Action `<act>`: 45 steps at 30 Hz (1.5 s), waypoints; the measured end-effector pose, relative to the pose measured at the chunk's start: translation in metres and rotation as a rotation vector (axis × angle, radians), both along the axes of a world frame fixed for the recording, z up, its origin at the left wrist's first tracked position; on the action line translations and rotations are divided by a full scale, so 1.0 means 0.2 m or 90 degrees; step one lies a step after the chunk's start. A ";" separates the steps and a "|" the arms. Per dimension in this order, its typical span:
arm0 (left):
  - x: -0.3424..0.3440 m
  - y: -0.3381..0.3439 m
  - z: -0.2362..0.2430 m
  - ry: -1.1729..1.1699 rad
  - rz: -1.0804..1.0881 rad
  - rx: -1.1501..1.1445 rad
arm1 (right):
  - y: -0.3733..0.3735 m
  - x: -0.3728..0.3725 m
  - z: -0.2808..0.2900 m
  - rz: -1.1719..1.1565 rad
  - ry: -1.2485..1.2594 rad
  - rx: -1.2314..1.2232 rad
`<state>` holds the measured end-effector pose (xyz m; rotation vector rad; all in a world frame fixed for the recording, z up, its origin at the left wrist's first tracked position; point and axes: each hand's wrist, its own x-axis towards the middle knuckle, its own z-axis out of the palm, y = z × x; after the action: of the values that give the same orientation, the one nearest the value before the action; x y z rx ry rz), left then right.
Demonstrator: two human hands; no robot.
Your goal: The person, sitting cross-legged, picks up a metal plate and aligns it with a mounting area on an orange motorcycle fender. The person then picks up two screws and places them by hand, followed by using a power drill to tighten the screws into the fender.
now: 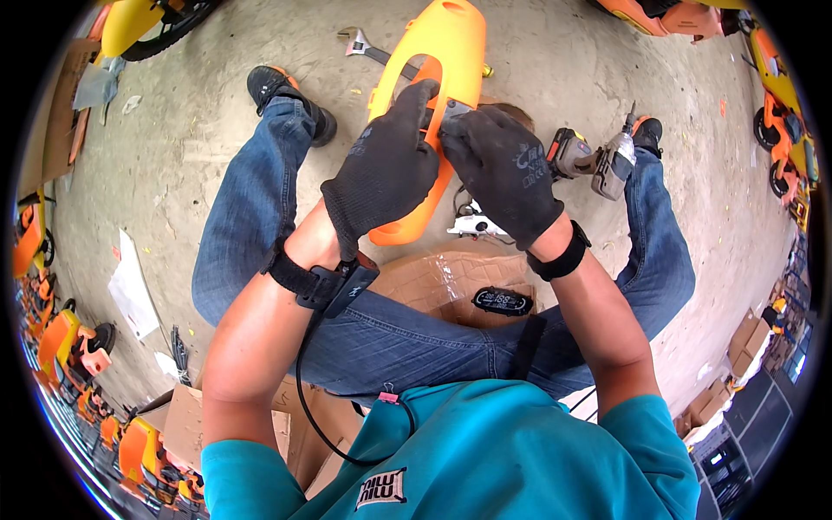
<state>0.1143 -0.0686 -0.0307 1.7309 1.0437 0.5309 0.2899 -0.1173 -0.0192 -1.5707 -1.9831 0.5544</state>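
Note:
An orange plastic panel (pixel 464 52), long and curved with a cut-out, is held upright in front of me. My left hand (pixel 383 169), in a black glove, is closed on the panel's left side. My gloved right hand (pixel 503 169) has its fingers pressed together at a small grey metal piece (pixel 454 110) on the panel; what exactly they grip is partly hidden. Beyond the panel lies an adjustable wrench (pixel 368 50). A cordless drill (pixel 607 165) is just right of my right hand. A white part with wires (pixel 475 224) lies below the hands.
I sit on a concrete floor (pixel 147 165), legs spread. Between them are flattened cardboard (pixel 416 269) and a black display unit (pixel 503 301). White paper (pixel 132 282) lies at left. Orange-yellow vehicles (pixel 56 338) line both sides, with cardboard boxes (pixel 745 342) at lower right.

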 end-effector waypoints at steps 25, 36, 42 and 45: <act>0.03 0.10 0.15 -0.030 0.035 -0.239 | -0.65 0.99 -0.93 -0.648 0.188 -0.298; 0.03 0.11 -0.02 -0.078 0.049 -0.170 | -0.48 1.24 -1.13 -0.547 0.207 0.039; 0.02 0.13 -0.05 0.088 0.048 -0.054 | -0.34 1.22 -0.89 -0.550 0.552 0.056; 0.02 0.16 -0.08 0.091 0.043 0.089 | -0.34 1.28 -0.75 -0.368 0.265 0.021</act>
<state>0.1179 -0.0361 -0.0465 1.8833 1.1935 0.5403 0.5462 -0.1850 -0.1702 -1.7349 -1.1575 0.5450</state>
